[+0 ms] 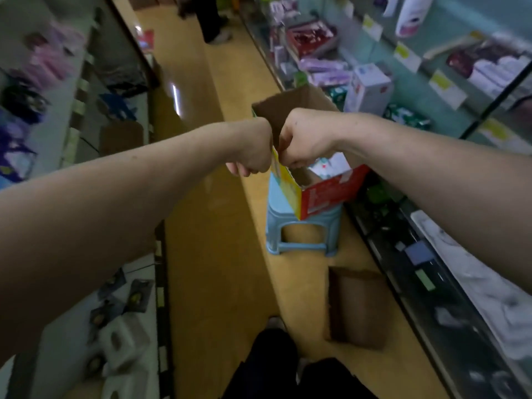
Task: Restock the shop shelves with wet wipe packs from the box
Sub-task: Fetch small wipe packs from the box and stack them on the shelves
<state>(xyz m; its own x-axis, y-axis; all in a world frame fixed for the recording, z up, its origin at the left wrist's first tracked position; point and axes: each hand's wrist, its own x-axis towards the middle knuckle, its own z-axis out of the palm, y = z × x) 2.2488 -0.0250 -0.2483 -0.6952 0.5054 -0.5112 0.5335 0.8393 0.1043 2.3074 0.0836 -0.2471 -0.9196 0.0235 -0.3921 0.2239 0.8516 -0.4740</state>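
So, on your far left the left shelves (72, 133) run down the aisle with a straight front edge, loaded with soft purple and dark packets and, lower down, white blocky packs. Between that edge and the stool lies a strip of glossy tan floor (218, 226), free to walk on and narrowing toward a person's legs (213, 21) at the far end. Your left hand (253, 151) is a closed fist gripping the left rim of the box (325, 197) from outside. Your right hand (305, 139), knuckle to knuckle with it, is curled over the same rim from the inner side. This printed cardboard carton has yellow and red outer faces, a plain brown inside and one tall flap standing up at the back. The wet wipe packs (331, 165), white with small prints, lie low inside it. The carton sits on a pale blue plastic stool (302, 234) with rounded legs. Nearer you, a flat brown cardboard piece (357, 306) lies on the floor against the right shelves (431, 82), whose edge crowds the stool.
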